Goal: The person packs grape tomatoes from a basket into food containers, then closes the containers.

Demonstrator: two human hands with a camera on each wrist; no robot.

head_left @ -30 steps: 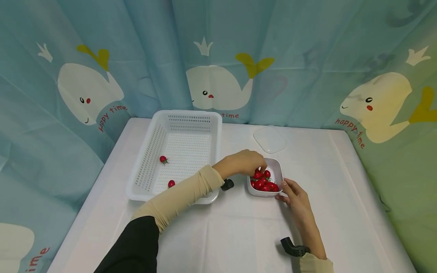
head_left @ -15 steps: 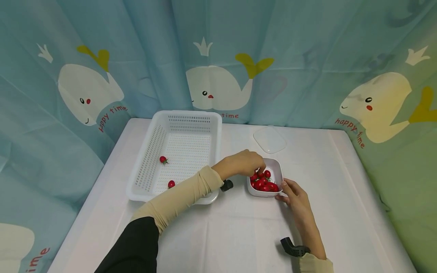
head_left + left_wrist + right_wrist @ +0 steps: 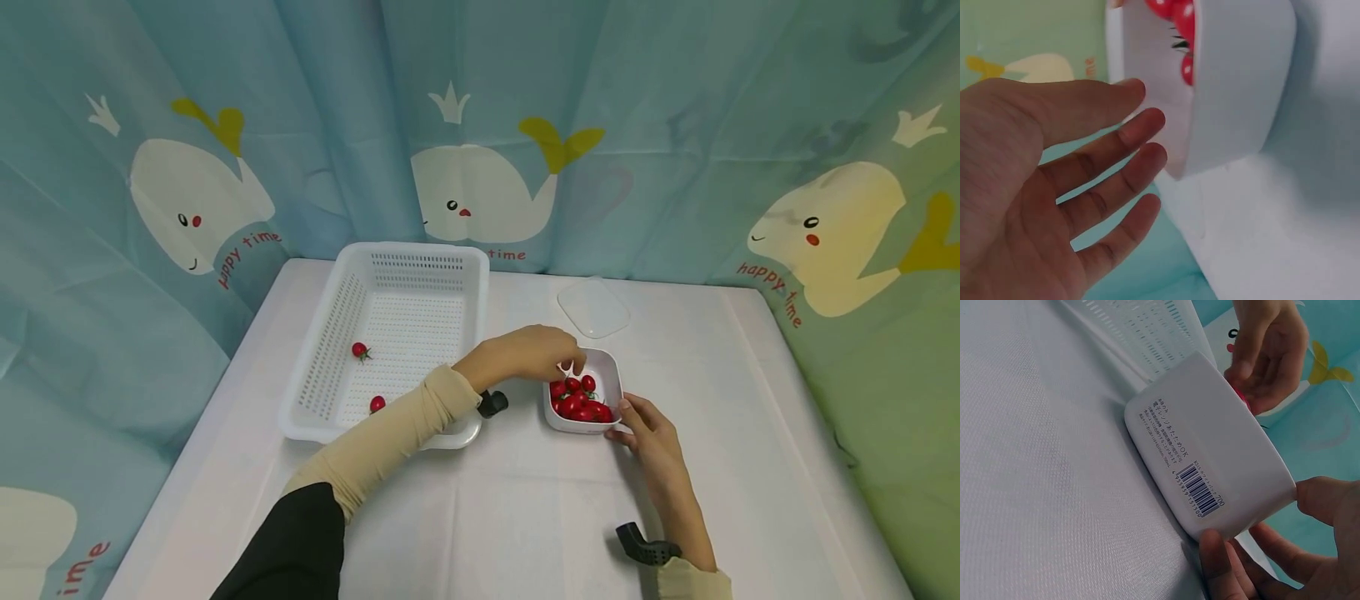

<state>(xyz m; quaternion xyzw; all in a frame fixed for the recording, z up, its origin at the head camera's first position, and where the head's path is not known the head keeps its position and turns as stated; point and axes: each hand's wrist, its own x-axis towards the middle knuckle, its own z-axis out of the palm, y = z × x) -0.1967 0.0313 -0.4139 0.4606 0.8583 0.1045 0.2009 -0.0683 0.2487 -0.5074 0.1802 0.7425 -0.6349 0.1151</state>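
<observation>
A small white container (image 3: 606,364) of red cherry tomatoes (image 3: 578,399) stands on the white table. My left hand (image 3: 570,364) hovers over its far left rim. In the left wrist view that left hand (image 3: 1147,144) is open with straight fingers and holds nothing, beside the container (image 3: 1241,81) and its tomatoes (image 3: 1179,15). My right hand (image 3: 621,421) grips the container's near right corner. The right wrist view shows the right hand (image 3: 1260,519) with thumb and fingers pinching the labelled wall of the container (image 3: 1210,456).
A white perforated basket (image 3: 412,250) sits to the left with two tomatoes (image 3: 359,350) in it. A clear lid (image 3: 592,307) lies behind the container. Whale-print curtains close in the table on three sides.
My left hand's fingers have lifted from among the tomatoes to just above the container's rim. The right hand and the container have stayed put.
</observation>
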